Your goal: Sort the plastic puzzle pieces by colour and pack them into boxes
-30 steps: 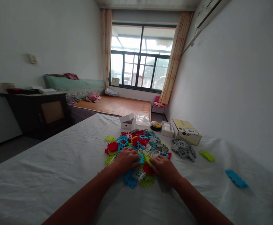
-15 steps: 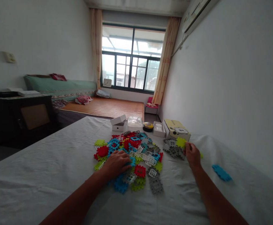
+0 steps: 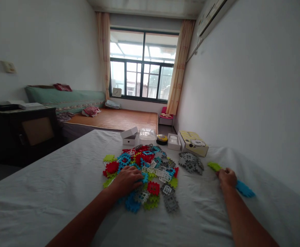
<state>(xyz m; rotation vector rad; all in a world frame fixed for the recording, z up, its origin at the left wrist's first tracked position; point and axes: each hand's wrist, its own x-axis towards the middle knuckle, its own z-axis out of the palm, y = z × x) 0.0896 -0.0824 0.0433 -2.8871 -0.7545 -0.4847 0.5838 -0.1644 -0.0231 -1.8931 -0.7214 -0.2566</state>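
Note:
A mixed pile of toothed plastic building tiles (image 3: 153,188) in red, blue, lime green, grey and white lies on the cloth in front of me. My left hand (image 3: 127,179) rests on the pile's near left side, palm down, fingers loosely spread over blue tiles; nothing is seen gripped. To the right of the pile, my right hand (image 3: 227,177) has its fingers closed at the near end of a lime-green tile (image 3: 214,166). A blue tile (image 3: 245,189) lies just beyond its right side, partly behind the wrist. Grey tiles (image 3: 190,162) form a separate heap to its left.
Along the far edge of the white cloth (image 3: 62,171) stand a white box (image 3: 129,136), a clear plastic container (image 3: 147,136), a round black-and-yellow tin (image 3: 162,139), a small open white box (image 3: 174,141) and a yellow carton (image 3: 194,143). A wall rises on the right.
My right hand has moved right and toward me with the lime-green tile, from beside the grey heap to near the blue tile. My left hand stays on the pile.

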